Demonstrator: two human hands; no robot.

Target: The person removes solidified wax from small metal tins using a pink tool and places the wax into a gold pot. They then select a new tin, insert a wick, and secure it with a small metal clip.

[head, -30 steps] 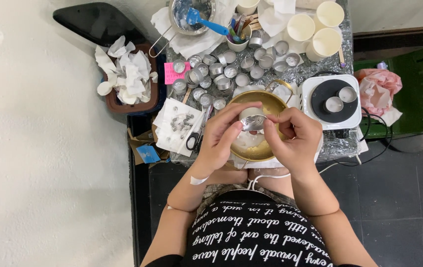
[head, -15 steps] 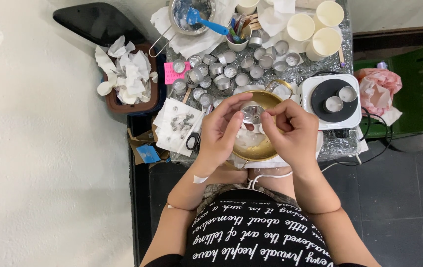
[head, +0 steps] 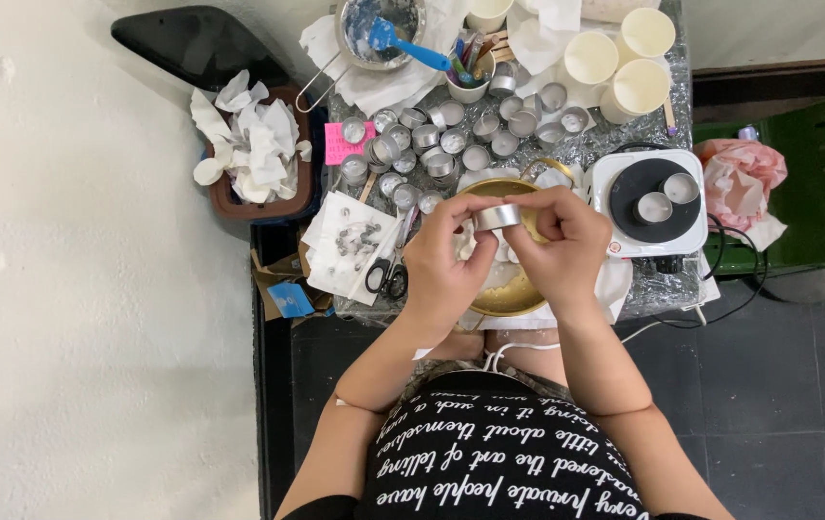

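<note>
Above the gold bowl (head: 518, 294), both hands met around one small metal tealight cup (head: 497, 216) — the left hand (head: 441, 262) pinching its left side with fingertips, the right hand (head: 559, 241) curled over its right side, fingers closed narrow on the rim. The cup lay tilted on its side between them, held clear of the bowl beneath.

Beyond the hands, a crowd of empty metal cups (head: 441, 143) covered the foil-lined table (head: 663, 289), some upright and some tipped. Scissors (head: 388, 270) lay just left of the bowl on a white paper sheet (head: 340, 250) dotted with small dark bits. To the right stood a small white hot plate (head: 648, 204) with two metal cups resting on its dark round top. At the far edge sat a metal pan (head: 374, 24) with a blue spatula (head: 412, 43) in it, and near it three paper cups (head: 615, 63) — pale, open-mouthed. A brown bin (head: 263, 164) stuffed with crumpled white tissue stood off the table's left side, and a pink sticky note (head: 337, 143) lay beside the cups.
</note>
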